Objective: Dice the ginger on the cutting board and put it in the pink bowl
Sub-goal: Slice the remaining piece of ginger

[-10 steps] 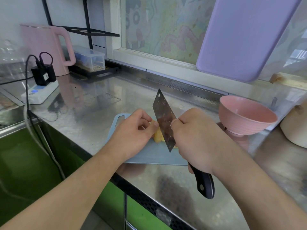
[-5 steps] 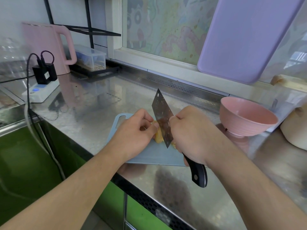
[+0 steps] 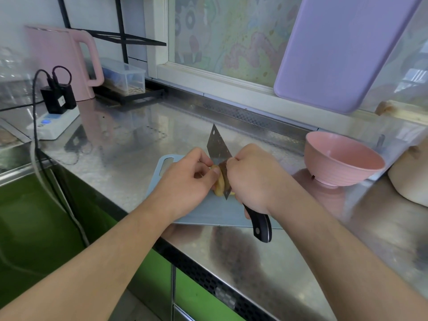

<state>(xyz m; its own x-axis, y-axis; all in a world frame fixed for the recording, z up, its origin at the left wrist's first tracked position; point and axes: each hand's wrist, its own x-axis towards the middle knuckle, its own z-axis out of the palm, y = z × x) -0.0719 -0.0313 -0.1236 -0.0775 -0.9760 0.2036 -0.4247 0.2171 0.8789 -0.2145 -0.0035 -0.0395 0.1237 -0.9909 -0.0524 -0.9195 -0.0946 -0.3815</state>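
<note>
Since a moment ago, the cleaver [image 3: 217, 154] sits lower, its edge down in the ginger [image 3: 219, 184] where before it stood raised above it, and its handle has drawn in toward the board. My right hand [image 3: 251, 179] is wrapped tight round the black handle [image 3: 260, 224], whose end pokes out below my fist past the near edge of the cutting board [image 3: 208, 213]. My left hand [image 3: 187, 181] holds the ginger steady, fingers curled and fingertips pinching the yellow piece just left of the blade. The blade stands nearly upright, its far corner pointing up and away from me, with the small hanging hole near that tip.

I see the ginger in the middle of the pale blue board, between my two hands, mostly hidden by them; a bit of yellow shows to the right of the blade, though I cannot tell whether it is a cut slice. The pink bowl [image 3: 342, 158] stands on the steel counter [image 3: 129, 144] well to the right of the board, apart from it, and holds nothing I can see.

Far left stands a pink kettle [image 3: 60, 63], with a white power strip [image 3: 53, 122] carrying black plugs in front of it. A lilac board [image 3: 342, 49] leans against the window at far right.
</note>
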